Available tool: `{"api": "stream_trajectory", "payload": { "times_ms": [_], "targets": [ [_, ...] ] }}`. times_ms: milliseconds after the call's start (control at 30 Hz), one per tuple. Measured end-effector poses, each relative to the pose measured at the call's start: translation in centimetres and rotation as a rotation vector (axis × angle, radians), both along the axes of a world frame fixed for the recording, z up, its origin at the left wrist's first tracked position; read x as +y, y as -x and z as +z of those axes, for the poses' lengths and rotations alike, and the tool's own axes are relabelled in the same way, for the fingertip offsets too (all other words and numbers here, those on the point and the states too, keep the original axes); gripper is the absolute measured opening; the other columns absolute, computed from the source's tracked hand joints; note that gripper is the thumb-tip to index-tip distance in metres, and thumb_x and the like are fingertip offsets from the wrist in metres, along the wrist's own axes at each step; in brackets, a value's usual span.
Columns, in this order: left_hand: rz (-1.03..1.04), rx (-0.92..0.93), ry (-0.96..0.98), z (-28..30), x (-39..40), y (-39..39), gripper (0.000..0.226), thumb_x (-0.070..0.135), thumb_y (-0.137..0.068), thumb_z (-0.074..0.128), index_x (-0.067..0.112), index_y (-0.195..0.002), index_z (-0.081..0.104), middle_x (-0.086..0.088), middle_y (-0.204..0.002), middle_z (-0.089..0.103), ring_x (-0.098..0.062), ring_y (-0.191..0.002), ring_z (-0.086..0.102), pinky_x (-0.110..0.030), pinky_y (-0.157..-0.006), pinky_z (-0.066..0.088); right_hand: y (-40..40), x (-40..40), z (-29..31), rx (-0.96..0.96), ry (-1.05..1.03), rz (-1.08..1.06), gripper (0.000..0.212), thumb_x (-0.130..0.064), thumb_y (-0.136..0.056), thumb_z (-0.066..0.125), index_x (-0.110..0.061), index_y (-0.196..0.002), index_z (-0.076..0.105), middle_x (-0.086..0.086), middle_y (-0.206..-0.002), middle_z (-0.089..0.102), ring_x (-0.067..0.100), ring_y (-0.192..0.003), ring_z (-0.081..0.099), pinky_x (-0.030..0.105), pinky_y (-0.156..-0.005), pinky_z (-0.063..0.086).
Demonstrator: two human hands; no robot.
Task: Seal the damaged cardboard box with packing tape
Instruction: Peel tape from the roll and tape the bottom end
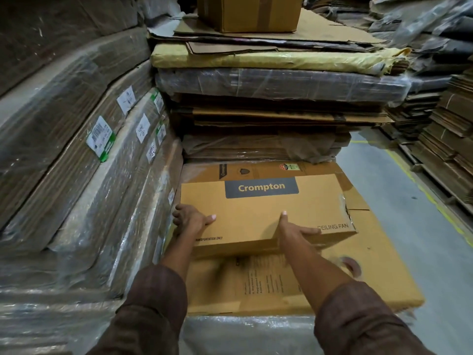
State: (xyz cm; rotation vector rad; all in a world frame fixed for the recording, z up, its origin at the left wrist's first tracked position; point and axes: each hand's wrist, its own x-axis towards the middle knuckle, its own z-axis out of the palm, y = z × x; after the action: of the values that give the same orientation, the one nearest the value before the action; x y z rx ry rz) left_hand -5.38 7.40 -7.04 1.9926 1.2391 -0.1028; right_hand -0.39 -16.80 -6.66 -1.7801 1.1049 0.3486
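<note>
Head cam looks down on a flattened cardboard box (263, 213) printed "Crompton" on a dark panel, with "CEILING FAN" by the right hand and "...TRANSPORTATION ONLY" along the near edge by the left one. Left hand (190, 219) grips the box's left edge, thumb lying on top and fingers wrapped around the side. Right hand (294, 230) holds the near edge, thumb up on the top face, fingers curled along the front. The box's right edge, out past the right hand, is torn and ragged. It sits on a bigger flat carton (371, 272) with blurry print. Left of the left hand are plastic-wrapped cardboard bundles (84, 155) with white-and-green labels; beyond both hands a tall stack of flattened cartons (276, 108).
</note>
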Motion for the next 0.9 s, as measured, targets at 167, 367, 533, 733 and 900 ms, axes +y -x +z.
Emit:
{"api": "stream_trajectory", "payload": {
  "times_ms": [167, 367, 533, 733, 900],
  "targets": [
    [-0.005, 0.047, -0.012, -0.3, 0.1, 1.1, 0.128, 0.036, -0.057, 0.099, -0.003, -0.148, 0.018, -0.026, -0.155, 0.028, -0.043, -0.144, 0.031, -0.059, -0.111, 0.036, -1.0, 0.7, -1.8, -0.207, -0.23, -0.084, 0.126, -0.036, -0.087, 0.078, -0.04, -0.149, -0.031, 0.026, -0.144, 0.045, 0.045, -0.12, 0.053, 0.059, -0.097, 0.051],
    [-0.085, 0.18, -0.043, -1.7, 3.1, 4.1, 0.129, 0.051, -0.053, 0.097, 0.003, -0.15, 0.025, -0.024, -0.154, 0.036, -0.046, -0.14, 0.038, -0.059, -0.11, 0.039, -1.5, -1.5, -2.4, -0.289, -0.192, 0.127, 0.127, -0.024, -0.083, 0.082, -0.047, -0.15, -0.023, 0.025, -0.144, 0.045, 0.043, -0.117, 0.056, 0.06, -0.091, 0.053],
    [-0.247, 0.142, -0.07, -5.6, 5.5, 6.4, 0.152, 0.071, -0.014, 0.081, 0.014, -0.148, 0.039, -0.011, -0.149, 0.049, -0.032, -0.138, 0.045, -0.048, -0.112, 0.043, -0.9, -1.4, -0.4, -0.326, -0.15, 0.283, 0.111, -0.019, -0.094, 0.069, -0.046, -0.153, -0.021, 0.023, -0.152, 0.032, 0.042, -0.127, 0.049, 0.053, -0.1, 0.05],
    [-0.411, 0.234, -0.083, -4.3, 1.8, 9.2, 0.098, 0.069, -0.076, 0.072, 0.008, -0.148, 0.047, -0.015, -0.149, 0.051, -0.035, -0.132, 0.053, -0.043, -0.108, 0.047, 3.1, 1.9, -0.7, -0.247, -0.164, 0.481, 0.12, -0.034, -0.09, 0.075, -0.028, -0.156, -0.025, 0.029, -0.163, 0.007, 0.048, -0.14, 0.036, 0.052, -0.112, 0.038],
    [-0.251, 0.007, 0.014, -3.3, -0.3, 11.3, 0.071, 0.049, -0.071, 0.089, 0.0, -0.117, 0.067, -0.016, -0.125, 0.068, -0.033, -0.115, 0.064, -0.042, -0.097, 0.054, 5.4, -0.4, -2.1, -0.269, -0.108, 0.561, 0.124, -0.048, -0.087, 0.074, -0.01, -0.157, -0.021, 0.028, -0.157, 0.029, 0.043, -0.141, 0.037, 0.047, -0.109, 0.039]
  ]
}}
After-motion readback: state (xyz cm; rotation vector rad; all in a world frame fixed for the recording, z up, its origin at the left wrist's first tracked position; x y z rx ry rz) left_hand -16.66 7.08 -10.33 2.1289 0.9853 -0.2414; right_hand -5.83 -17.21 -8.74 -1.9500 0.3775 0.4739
